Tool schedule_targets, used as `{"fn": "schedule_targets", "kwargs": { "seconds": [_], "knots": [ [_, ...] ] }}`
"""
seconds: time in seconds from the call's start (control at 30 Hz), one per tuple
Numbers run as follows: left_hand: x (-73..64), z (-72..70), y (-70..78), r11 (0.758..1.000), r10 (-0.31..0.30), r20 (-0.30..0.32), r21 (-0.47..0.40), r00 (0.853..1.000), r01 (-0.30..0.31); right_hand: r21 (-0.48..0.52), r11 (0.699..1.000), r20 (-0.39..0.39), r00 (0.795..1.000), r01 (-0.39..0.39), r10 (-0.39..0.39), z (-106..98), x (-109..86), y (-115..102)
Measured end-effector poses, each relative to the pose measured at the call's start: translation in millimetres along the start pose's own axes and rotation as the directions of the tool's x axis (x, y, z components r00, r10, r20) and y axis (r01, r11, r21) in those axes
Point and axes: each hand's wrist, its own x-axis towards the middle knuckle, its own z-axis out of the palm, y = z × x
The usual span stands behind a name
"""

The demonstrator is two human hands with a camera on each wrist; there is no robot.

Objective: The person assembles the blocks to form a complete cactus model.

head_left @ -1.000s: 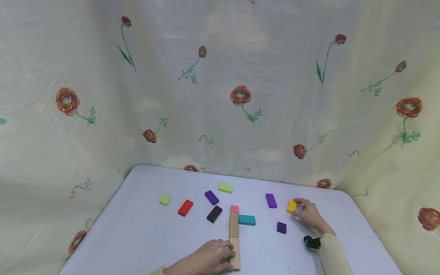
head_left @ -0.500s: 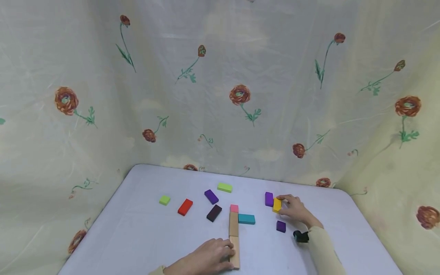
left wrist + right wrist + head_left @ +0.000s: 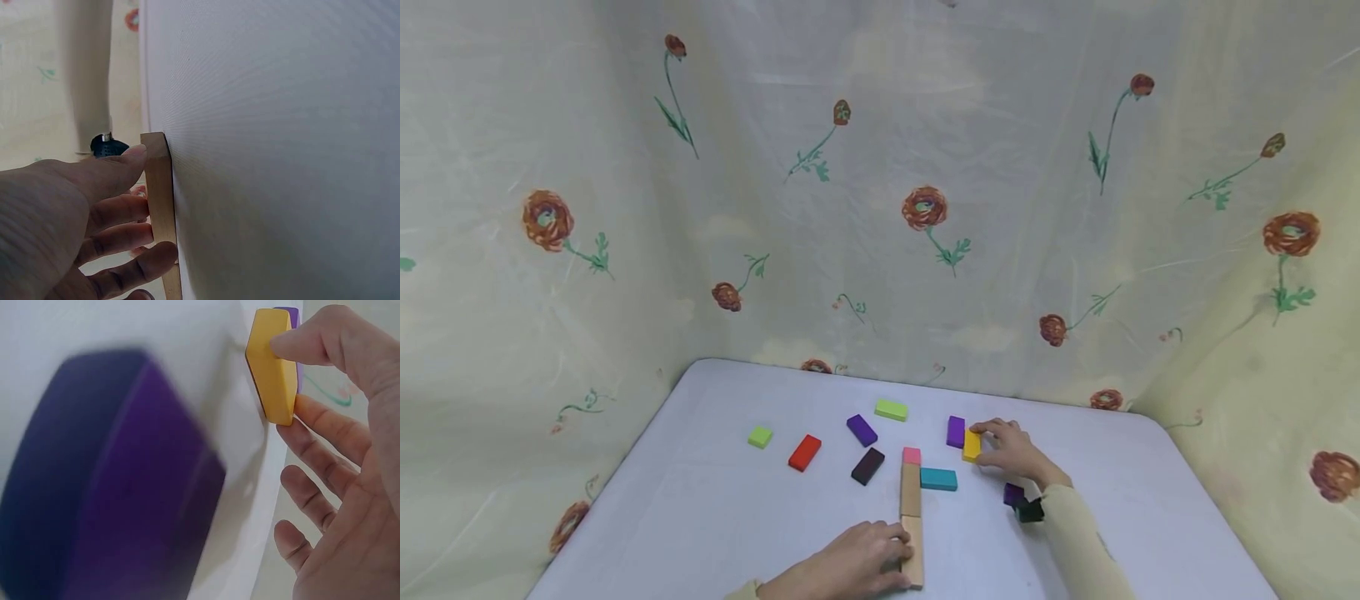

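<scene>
My left hand (image 3: 861,560) holds the nearer of two plain wooden blocks (image 3: 914,546), thumb at its near end and fingers along its left side. Beyond it, in line, lie the other wooden block (image 3: 911,492) and a pink block (image 3: 912,456). A teal block (image 3: 938,479) juts out to the right beside the far wooden one. My right hand (image 3: 1018,456) pinches a yellow block (image 3: 269,369) between thumb and fingers. Right against the yellow block's left side lies a purple block (image 3: 955,432). A dark purple block (image 3: 125,487) looms blurred in the right wrist view.
Left of the row lie a red block (image 3: 805,452), a dark brown block (image 3: 868,467), another purple block (image 3: 862,430) and two lime green blocks, one small (image 3: 760,437), one longer (image 3: 891,410). Flowered cloth (image 3: 820,217) hangs around the white table (image 3: 715,517).
My right hand has slid the yellow block leftward across the table until it met the purple block, and both have shifted left together. My left hand stays on the wooden block.
</scene>
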Motion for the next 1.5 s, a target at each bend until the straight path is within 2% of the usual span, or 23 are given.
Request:
{"fn": "schedule_targets", "kwargs": {
  "seconds": [0.43, 0.93, 1.5],
  "knots": [
    [2.5, 0.5, 0.8, 1.000, -0.019, 0.028, -0.011, 0.999, 0.019, -0.022, 0.999, 0.019, 0.999, 0.041, -0.041, 10.2, 9.9, -30.2],
    [2.8, 0.2, 1.4, 1.000, -0.014, 0.013, -0.004, 1.000, 0.014, -0.019, 1.000, 0.051, 0.999, 0.017, -0.016, 6.6, 6.2, -36.3],
    [1.2, 0.1, -0.4, 1.000, 0.008, 0.004, 0.012, 1.000, -0.009, -0.060, 0.996, 0.087, 0.995, 0.060, -0.055, 5.8, -6.5, -37.6]
  ]
}}
